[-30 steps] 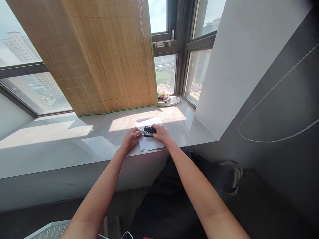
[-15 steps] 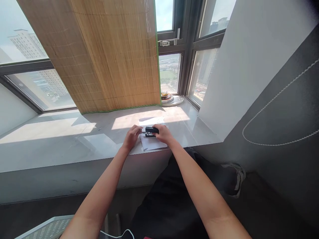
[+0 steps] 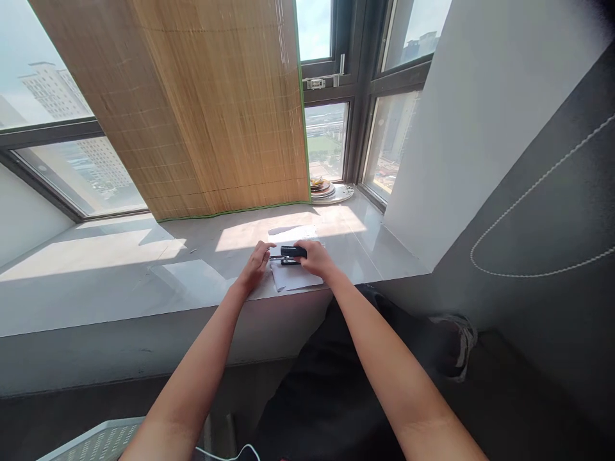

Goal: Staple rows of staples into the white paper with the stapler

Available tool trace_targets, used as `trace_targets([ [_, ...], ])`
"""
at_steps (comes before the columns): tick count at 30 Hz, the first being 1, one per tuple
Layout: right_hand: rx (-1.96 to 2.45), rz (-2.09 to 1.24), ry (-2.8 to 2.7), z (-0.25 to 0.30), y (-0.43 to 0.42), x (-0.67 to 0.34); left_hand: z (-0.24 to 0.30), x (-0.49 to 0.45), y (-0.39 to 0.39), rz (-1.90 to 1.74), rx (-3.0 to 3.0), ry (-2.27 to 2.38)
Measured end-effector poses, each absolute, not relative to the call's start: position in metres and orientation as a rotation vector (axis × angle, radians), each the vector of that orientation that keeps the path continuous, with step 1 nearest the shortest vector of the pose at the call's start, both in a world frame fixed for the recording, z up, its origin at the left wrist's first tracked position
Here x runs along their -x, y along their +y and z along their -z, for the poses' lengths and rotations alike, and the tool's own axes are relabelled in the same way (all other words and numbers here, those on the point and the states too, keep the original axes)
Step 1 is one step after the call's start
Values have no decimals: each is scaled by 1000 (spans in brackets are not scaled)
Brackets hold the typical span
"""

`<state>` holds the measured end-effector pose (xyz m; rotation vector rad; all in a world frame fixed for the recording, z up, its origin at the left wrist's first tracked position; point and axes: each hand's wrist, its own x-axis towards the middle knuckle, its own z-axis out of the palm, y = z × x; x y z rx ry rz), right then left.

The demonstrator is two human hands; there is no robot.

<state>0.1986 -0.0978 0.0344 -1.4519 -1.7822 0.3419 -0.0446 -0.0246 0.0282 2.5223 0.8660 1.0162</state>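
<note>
A white sheet of paper (image 3: 294,277) lies at the front edge of the grey window sill (image 3: 120,282). My right hand (image 3: 316,259) is closed round a black stapler (image 3: 291,252) held over the paper's far part. My left hand (image 3: 254,264) rests on the sill at the paper's left edge, fingers bent toward the stapler's metal tip. Whether those fingers pinch anything I cannot make out.
A bamboo blind (image 3: 206,109) hangs behind the sill. Stacked plates (image 3: 327,189) stand in the far window corner. A white wall (image 3: 471,121) closes the right side. A white perforated tray (image 3: 91,442) and a white cable (image 3: 230,453) show at the bottom. My dark trousers and a shoe (image 3: 456,346) are below.
Both hands stay at the stapler and paper. My left fingers have straightened slightly toward the stapler's tip. The view has barely shifted.
</note>
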Motion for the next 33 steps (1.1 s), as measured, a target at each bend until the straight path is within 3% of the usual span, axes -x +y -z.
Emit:
trace_targets([
  [15,1445,-342,-1803,-32,-94,-199,-17,44,-12,-1062,-2526,857],
  [33,1452,-376,-1794,-37,-97,-199,-13,39,-7,-870,-2678,843],
])
